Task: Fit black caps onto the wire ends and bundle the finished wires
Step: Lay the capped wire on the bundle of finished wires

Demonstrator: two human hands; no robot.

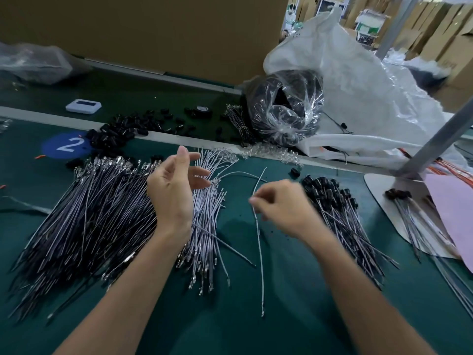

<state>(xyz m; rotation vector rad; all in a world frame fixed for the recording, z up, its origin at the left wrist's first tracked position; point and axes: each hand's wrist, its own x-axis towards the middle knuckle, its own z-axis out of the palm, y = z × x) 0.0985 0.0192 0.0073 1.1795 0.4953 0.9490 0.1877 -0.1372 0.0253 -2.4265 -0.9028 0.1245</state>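
My right hand [282,204] pinches a single grey wire [259,239] that hangs down over the green table. My left hand [174,185] hovers over the pile of uncapped grey wires [207,226], fingers relaxed and holding nothing; a second loose wire [240,173] arcs from its fingertips. A large fan of dark wires [84,221] lies to the left. Finished wires with black caps [332,198] lie to the right of my right hand. Loose black caps [120,131] are scattered at the back left.
A clear bag of black parts [286,108] and a big white plastic sack [358,85] stand at the back right. A metal stand foot [399,201] with a pink sheet [453,208] lies far right. A white device [83,106] sits behind, near a blue "2" sticker [66,146].
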